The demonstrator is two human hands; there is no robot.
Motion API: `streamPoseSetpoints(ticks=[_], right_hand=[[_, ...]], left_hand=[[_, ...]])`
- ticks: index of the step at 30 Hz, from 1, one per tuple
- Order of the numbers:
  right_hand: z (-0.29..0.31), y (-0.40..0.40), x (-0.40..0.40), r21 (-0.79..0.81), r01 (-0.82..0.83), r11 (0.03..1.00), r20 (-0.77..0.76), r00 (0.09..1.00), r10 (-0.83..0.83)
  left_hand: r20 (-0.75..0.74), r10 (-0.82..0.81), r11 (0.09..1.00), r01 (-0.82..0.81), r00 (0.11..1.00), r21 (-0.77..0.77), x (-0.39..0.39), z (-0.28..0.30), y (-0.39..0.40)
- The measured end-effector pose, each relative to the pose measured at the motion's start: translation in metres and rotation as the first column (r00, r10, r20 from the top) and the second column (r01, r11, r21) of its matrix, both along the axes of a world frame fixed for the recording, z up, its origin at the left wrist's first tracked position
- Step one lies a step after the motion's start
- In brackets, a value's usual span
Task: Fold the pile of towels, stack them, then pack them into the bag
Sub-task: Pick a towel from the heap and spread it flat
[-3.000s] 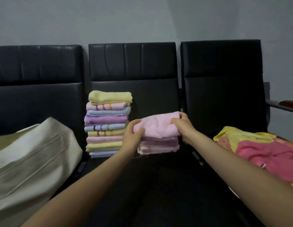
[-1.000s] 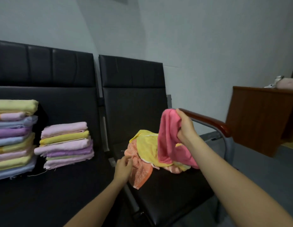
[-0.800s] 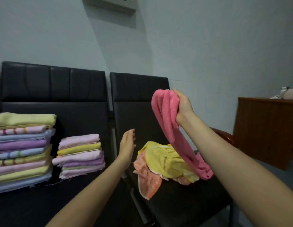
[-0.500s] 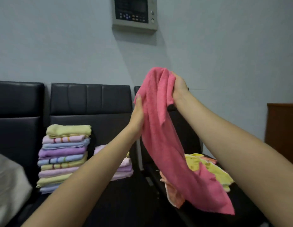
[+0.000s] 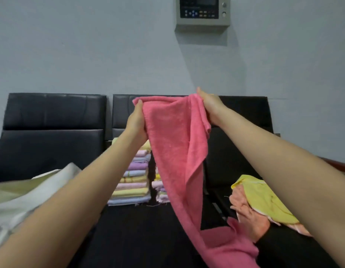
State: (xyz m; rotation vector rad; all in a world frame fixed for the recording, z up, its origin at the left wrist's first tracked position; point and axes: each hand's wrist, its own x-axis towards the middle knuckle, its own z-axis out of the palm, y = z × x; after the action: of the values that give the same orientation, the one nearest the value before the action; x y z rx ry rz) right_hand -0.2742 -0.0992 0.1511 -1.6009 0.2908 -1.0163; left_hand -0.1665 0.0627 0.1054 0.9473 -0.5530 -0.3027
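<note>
Both hands have drawn apart, fingers pinching the pink towel (image 5: 177, 144) by its top edge; find both corners before folding.

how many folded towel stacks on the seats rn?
2. The tall pastel folded towel stack sits on the middle black seat; the shorter folded stack stands right beside it, mostly hidden behind the hanging pink terry towel.

Bare black seat (image 5: 140, 235) lies below the hands (image 5: 136, 120); folded stacks (image 5: 132, 182) behind, bag (image 5: 23, 200) left, loose towels (image 5: 262, 200) right.
</note>
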Motion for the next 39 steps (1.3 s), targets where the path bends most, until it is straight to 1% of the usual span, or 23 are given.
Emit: streamPoseSetpoints(ticks=[2, 4, 6, 8, 10, 11, 13, 15, 18, 21, 22, 23, 24, 26, 29, 31, 32, 33, 34, 35, 36, 38, 39], right_hand=[[-0.015, 0.01, 0.0, -0.287, 0.047, 0.957, -0.151, 0.984, -0.094], [-0.037, 0.016, 0.0, -0.471, 0.033, 0.881, -0.198, 0.97, -0.142], [-0.062, 0.015, 0.001, -0.544, -0.039, 0.838, -0.263, 0.957, -0.126], [-0.092, 0.008, 0.004, -0.569, -0.153, 0.808, -0.426, 0.895, -0.13], [-0.126, -0.003, 0.005, -0.526, -0.254, 0.812, -0.587, 0.799, -0.13], [-0.145, -0.009, 0.005, -0.469, -0.277, 0.839, -0.641, 0.76, -0.107], [-0.182, -0.022, 0.005, -0.322, -0.286, 0.902, -0.699, 0.715, -0.023], [-0.216, -0.031, 0.004, -0.189, -0.274, 0.943, -0.721, 0.691, 0.057], [-0.257, -0.043, 0.003, -0.127, -0.254, 0.959, -0.773, 0.631, 0.065], [-0.288, -0.054, 0.009, -0.125, -0.272, 0.954, -0.878, 0.478, 0.021], [-0.295, -0.057, 0.01, -0.111, -0.247, 0.963, -0.89, 0.455, 0.014], [-0.301, -0.061, 0.012, -0.062, -0.202, 0.977, -0.886, 0.462, 0.039], [-0.304, -0.064, 0.013, 0.002, -0.154, 0.988, -0.864, 0.498, 0.079], [-0.303, -0.071, 0.018, 0.146, -0.075, 0.986, -0.787, 0.595, 0.161], [-0.298, -0.084, 0.041, 0.32, 0.067, 0.945, -0.616, 0.772, 0.154], [-0.298, -0.083, 0.061, 0.498, 0.119, 0.859, -0.432, 0.893, 0.127], [-0.299, -0.08, 0.071, 0.551, 0.11, 0.827, -0.364, 0.923, 0.12], [-0.304, -0.076, 0.079, 0.56, 0.097, 0.823, -0.348, 0.929, 0.127], [-0.311, -0.071, 0.084, 0.525, 0.097, 0.846, -0.382, 0.914, 0.133], [-0.32, -0.067, 0.087, 0.426, 0.123, 0.896, -0.463, 0.881, 0.099], [-0.33, -0.062, 0.088, 0.278, 0.162, 0.947, -0.558, 0.83, 0.022], [-0.348, -0.052, 0.081, 0.027, 0.205, 0.978, -0.663, 0.736, -0.135], [-0.355, -0.047, 0.075, -0.03, 0.203, 0.979, -0.683, 0.711, -0.169]], left_hand=[[-0.007, 0.041, 0.999, -0.041, 0.999, 0.019, 0.013, -0.006, 0.013], [0.001, 0.102, 0.993, -0.102, 0.995, 0.062, 0.022, -0.02, 0.024], [-0.004, 0.176, 0.977, -0.174, 0.984, 0.122, 0.036, -0.041, 0.034], [-0.042, 0.255, 0.95, -0.242, 0.966, 0.196, 0.055, -0.07, 0.044], [-0.074, 0.321, 0.913, -0.287, 0.944, 0.291, 0.069, -0.103, 0.053], [-0.061, 0.343, 0.879, -0.297, 0.937, 0.372, 0.073, -0.12, 0.058], [0.017, 0.355, 0.79, -0.309, 0.935, 0.53, 0.084, -0.159, 0.063], [0.067, 0.319, 0.732, -0.291, 0.945, 0.617, 0.088, -0.194, 0.067], [-0.022, 0.272, 0.733, -0.193, 0.962, 0.652, 0.093, -0.235, 0.074], [-0.056, 0.309, 0.722, -0.196, 0.95, 0.663, 0.114, -0.269, 0.079], [-0.05, 0.328, 0.709, -0.211, 0.943, 0.673, 0.125, -0.281, 0.078], [-0.05, 0.345, 0.699, -0.221, 0.937, 0.68, 0.133, -0.288, 0.077], [-0.053, 0.362, 0.693, -0.23, 0.931, 0.683, 0.142, -0.294, 0.076], [-0.081, 0.378, 0.695, -0.225, 0.922, 0.683, 0.154, -0.299, 0.074], [-0.094, 0.357, 0.714, -0.207, 0.929, 0.669, 0.163, -0.29, 0.063], [-0.002, 0.346, 0.716, -0.263, 0.938, 0.646, 0.163, -0.279, 0.05], [0.072, 0.366, 0.687, -0.321, 0.928, 0.652, 0.166, -0.279, 0.045], [0.138, 0.383, 0.643, -0.371, 0.913, 0.67, 0.165, -0.279, 0.042], [0.183, 0.382, 0.619, -0.398, 0.906, 0.677, 0.166, -0.282, 0.041], [0.208, 0.371, 0.596, -0.404, 0.905, 0.694, 0.171, -0.292, 0.041], [0.227, 0.361, 0.554, -0.404, 0.905, 0.728, 0.176, -0.303, 0.042], [0.257, 0.331, 0.48, -0.396, 0.908, 0.783, 0.17, -0.311, 0.053], [0.267, 0.323, 0.478, -0.4, 0.908, 0.782, 0.162, -0.309, 0.061]])
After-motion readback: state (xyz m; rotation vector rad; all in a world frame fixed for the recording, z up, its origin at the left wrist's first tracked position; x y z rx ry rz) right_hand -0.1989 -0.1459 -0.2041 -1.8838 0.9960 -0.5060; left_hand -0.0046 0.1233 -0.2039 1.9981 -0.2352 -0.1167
